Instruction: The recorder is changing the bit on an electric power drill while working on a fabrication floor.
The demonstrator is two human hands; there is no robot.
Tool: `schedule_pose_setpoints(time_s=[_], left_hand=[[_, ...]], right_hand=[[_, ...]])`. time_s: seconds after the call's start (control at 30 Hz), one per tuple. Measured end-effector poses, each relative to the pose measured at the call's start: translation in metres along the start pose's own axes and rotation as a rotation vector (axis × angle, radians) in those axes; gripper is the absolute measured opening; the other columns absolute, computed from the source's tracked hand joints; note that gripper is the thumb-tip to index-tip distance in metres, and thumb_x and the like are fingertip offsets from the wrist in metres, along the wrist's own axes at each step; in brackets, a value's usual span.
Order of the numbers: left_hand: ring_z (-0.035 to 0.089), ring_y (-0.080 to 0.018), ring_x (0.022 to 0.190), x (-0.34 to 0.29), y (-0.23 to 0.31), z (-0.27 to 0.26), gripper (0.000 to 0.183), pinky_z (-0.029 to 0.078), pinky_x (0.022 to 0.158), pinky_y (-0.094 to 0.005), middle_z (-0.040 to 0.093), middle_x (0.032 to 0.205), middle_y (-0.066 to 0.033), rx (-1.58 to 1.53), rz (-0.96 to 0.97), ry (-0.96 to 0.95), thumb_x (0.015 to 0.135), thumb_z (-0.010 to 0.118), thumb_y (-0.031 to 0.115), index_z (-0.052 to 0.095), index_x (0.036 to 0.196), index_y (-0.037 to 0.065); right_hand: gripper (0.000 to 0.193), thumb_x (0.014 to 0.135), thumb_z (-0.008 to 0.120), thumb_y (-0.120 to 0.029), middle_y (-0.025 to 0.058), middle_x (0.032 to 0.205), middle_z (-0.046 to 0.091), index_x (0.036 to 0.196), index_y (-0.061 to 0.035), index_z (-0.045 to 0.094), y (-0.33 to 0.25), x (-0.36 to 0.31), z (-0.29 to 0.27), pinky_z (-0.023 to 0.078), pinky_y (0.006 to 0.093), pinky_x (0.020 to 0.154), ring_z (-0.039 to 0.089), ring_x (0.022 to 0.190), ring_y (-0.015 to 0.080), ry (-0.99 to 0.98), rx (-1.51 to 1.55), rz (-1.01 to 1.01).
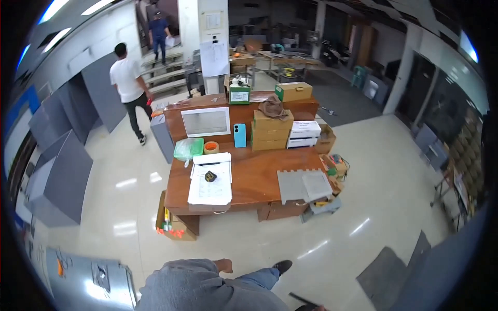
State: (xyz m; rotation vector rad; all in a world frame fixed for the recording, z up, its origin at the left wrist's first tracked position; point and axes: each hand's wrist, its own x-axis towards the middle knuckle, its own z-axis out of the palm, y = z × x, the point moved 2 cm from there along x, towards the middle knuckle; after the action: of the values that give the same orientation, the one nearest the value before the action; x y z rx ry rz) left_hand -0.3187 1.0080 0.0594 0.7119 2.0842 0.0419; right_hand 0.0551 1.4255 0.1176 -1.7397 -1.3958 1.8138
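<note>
My left hand (224, 266) comes out of a grey sleeve, low in the middle of the head view. Its fingers look curled in, and whatever may be inside them is hidden. Only a sliver of my right hand (318, 308) shows at the bottom edge, around a dark bar-like thing (302, 299) that points up to the left. Beyond a stretch of floor stands a brown wooden desk (249, 181). On it a black and yellow tape measure (209, 177) lies on white papers (210, 192). A light blue phone (239, 136) leans against the desk's raised back.
Cardboard boxes (272, 129), a tape roll (211, 147) and a grey notched sheet (301, 186) lie on the desk. A carton (179, 228) stands at its left foot. Grey metal sheets (93, 280) are at lower left. One person (127, 78) walks left; another (158, 33) is on the stairs.
</note>
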Motion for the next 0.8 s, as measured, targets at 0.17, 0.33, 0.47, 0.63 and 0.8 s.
schedule_pose_setpoints(time_s=[0.17,0.33,0.47,0.63,0.8], left_hand=[[0.062,-0.0391,0.087,0.090,0.076,-0.089,0.049,0.049,0.077,-0.0477,0.065,0.087,-0.0242,-0.198,-0.045,0.205,0.077,0.057,0.047,0.069,0.083,-0.001],[0.062,-0.0414,0.083,0.171,0.194,-0.210,0.050,0.049,0.077,-0.0478,0.064,0.086,-0.0261,-0.130,0.130,0.201,0.076,0.057,0.045,0.068,0.079,-0.004],[0.061,-0.0417,0.082,0.246,0.262,-0.267,0.049,0.049,0.076,-0.0478,0.065,0.085,-0.0250,-0.160,0.145,0.243,0.077,0.056,0.045,0.068,0.078,-0.003],[0.062,-0.0411,0.083,0.320,0.331,-0.295,0.049,0.049,0.075,-0.0482,0.065,0.085,-0.0236,-0.159,0.132,0.213,0.078,0.056,0.045,0.069,0.079,-0.002],[0.062,-0.0395,0.083,0.359,0.394,-0.299,0.048,0.049,0.075,-0.0472,0.065,0.085,-0.0233,-0.118,0.011,0.141,0.080,0.057,0.048,0.070,0.082,0.001]], right_hand=[[0.023,0.081,0.062,-0.024,0.0131,0.068,0.060,0.096,-0.0062,0.060,-0.092,0.124,0.035,0.046,0.0423,0.050,0.056,0.058,0.0313,-0.226,-0.594,-0.897],[0.027,0.082,0.063,-0.028,0.0107,0.070,0.060,0.098,-0.0057,0.062,-0.137,0.200,0.030,0.046,0.0406,0.053,0.054,0.059,0.0267,-0.198,-0.579,-0.564],[0.030,0.083,0.063,-0.031,0.0087,0.071,0.061,0.099,-0.0052,0.064,-0.159,0.259,0.025,0.046,0.0393,0.055,0.053,0.060,0.0231,-0.193,-0.556,-0.284],[0.034,0.084,0.064,-0.035,0.0063,0.073,0.061,0.101,-0.0046,0.066,-0.183,0.336,-0.009,0.046,0.0375,0.057,0.051,0.061,0.0186,-0.149,-0.515,0.073],[0.039,0.085,0.065,-0.038,0.0039,0.075,0.061,0.103,-0.0041,0.069,-0.224,0.435,-0.065,0.045,0.0358,0.060,0.049,0.062,0.0141,-0.083,-0.440,0.421]])
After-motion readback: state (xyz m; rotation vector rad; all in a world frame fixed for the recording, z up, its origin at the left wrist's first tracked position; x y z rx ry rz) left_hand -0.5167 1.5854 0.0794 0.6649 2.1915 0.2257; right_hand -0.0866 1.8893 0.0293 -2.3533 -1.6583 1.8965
